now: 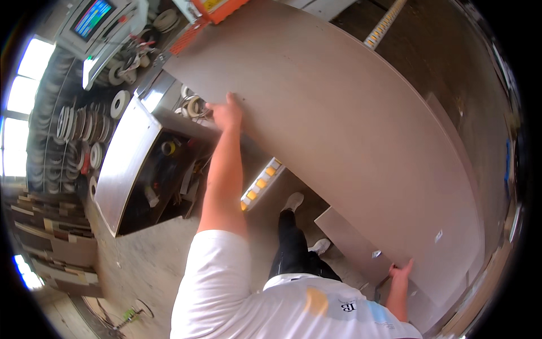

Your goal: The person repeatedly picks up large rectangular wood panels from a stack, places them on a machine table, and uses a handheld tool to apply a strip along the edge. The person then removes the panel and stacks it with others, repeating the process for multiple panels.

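A large flat brown-grey board (339, 124) stretches across the view from the upper left to the lower right. My left hand (227, 116) is at its near edge, toward the far left end, with the thumb up against the top face. Farther right along the same edge, my right hand (400, 272) grips the board, thumb on top and the other fingers partly hidden beneath. The board's far left end lies beside an orange machine part (217, 10). Under its near right portion shows another board (347, 237) of similar colour.
A metal-topped cabinet (127, 152) with an open, cluttered front stands left of my left arm. Roller rails with yellow wheels (261, 183) run beneath the board. Upper left are a control panel with a lit screen (93, 18) and racks of edging rolls (84, 124). Stacked boards (62, 248) lie lower left.
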`<state>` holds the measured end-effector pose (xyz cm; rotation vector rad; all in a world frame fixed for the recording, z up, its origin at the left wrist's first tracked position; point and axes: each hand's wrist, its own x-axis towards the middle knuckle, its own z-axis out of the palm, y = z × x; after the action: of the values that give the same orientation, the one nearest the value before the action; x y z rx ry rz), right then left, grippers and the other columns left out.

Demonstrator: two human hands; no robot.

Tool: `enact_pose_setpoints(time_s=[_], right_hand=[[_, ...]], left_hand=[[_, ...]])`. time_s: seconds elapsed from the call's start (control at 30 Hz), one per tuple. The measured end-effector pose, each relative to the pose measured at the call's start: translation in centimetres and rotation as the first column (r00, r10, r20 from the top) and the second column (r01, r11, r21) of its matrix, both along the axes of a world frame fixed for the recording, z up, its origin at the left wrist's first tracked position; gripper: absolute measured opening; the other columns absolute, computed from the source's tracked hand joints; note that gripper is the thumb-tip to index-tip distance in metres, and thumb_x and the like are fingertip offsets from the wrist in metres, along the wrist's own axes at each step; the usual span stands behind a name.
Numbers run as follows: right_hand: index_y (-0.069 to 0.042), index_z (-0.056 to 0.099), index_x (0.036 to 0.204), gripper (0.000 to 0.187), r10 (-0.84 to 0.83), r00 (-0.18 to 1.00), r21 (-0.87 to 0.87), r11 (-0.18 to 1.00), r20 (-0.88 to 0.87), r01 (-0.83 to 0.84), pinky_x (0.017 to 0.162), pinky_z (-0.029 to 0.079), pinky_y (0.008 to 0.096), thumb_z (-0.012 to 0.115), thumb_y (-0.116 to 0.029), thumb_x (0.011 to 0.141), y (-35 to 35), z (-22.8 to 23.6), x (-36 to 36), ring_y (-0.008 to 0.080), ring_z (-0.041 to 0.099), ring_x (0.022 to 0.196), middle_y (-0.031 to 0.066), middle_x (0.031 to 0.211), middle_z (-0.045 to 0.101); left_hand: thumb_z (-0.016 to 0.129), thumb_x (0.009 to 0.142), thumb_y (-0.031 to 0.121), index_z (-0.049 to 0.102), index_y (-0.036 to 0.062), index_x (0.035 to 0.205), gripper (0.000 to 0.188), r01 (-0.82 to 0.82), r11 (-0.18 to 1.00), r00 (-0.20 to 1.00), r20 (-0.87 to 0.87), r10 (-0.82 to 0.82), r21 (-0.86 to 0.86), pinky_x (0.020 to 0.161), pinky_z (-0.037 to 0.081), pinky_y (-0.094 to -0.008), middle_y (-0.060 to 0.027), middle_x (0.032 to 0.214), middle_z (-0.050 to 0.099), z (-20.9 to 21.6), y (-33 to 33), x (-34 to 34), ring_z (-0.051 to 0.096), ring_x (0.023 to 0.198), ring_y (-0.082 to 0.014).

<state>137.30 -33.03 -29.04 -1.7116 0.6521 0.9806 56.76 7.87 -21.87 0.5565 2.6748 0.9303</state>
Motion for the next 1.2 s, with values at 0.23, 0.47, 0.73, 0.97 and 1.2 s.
enact_pose_setpoints(time_s=[0.23,0.47,0.73,0.97,1.2], right_hand=[[-0.014,0.053,0.137,0.068,0.078,0.99,0.138,0.986,0.119,-0.095,0.088,0.053,0.0328,0.078,-0.053,0.087,3.7,-0.1,0.8,0.0182,0.056,0.105,0.0039,0.131,0.055],[-0.011,0.058,0.124,0.045,0.399,0.913,0.132,0.904,0.085,-0.407,0.065,0.053,0.0307,0.061,-0.049,0.1,5.0,5.0,-12.8,0.014,0.065,0.076,0.0046,0.099,0.071],[-0.006,0.063,0.121,0.043,0.729,0.679,-0.125,0.668,-0.088,-0.733,0.067,0.055,0.0308,0.058,-0.044,0.101,-11.9,0.1,-26.0,0.0161,0.069,0.08,0.0071,0.104,0.073],[-0.005,0.063,0.122,0.044,0.568,0.802,-0.216,0.773,-0.184,-0.596,0.071,0.055,0.0322,0.058,-0.042,0.101,-21.2,1.2,-30.5,0.0187,0.07,0.086,0.0092,0.107,0.073],[-0.005,0.062,0.125,0.043,0.304,0.934,-0.153,0.93,-0.189,-0.334,0.08,0.054,0.035,0.06,-0.04,0.101,-25.3,1.6,-33.6,0.0204,0.068,0.092,0.0098,0.111,0.072]], left_hand=[[0.059,0.093,0.065,0.002,-0.0196,0.151,0.118,0.088,0.995,0.994,-0.059,-0.091,-0.046,0.105,0.048,-0.0495,-0.0366,0.135,0.056,-2.7,6.6,1.9,0.059,0.124,-0.048],[0.07,0.093,0.05,0.014,-0.0146,0.15,0.102,0.204,0.954,0.937,0.238,-0.254,0.218,0.087,0.056,-0.046,-0.0311,0.127,0.061,-3.8,10.9,3.2,0.067,0.105,-0.0414],[0.065,0.099,0.014,0.049,0.0009,0.14,0.046,0.567,0.417,0.525,0.078,-0.848,0.71,0.082,0.053,-0.0314,-0.0088,0.12,0.058,-5.7,-3.7,17.1,0.059,0.1,-0.0167],[0.053,0.107,0.036,0.056,0.009,0.139,0.042,0.974,-0.111,-0.222,0.735,-0.641,0.198,0.071,0.051,-0.0288,-0.0017,0.104,0.068,-20.8,-19.0,32.4,0.063,0.086,-0.0118],[0.042,0.102,0.064,0.048,0.011,0.148,0.071,0.957,-0.06,0.217,0.836,-0.503,-0.285,0.086,0.056,-0.0471,-0.0076,0.138,0.059,-38.9,-24.9,35.2,0.064,0.115,-0.0256]])
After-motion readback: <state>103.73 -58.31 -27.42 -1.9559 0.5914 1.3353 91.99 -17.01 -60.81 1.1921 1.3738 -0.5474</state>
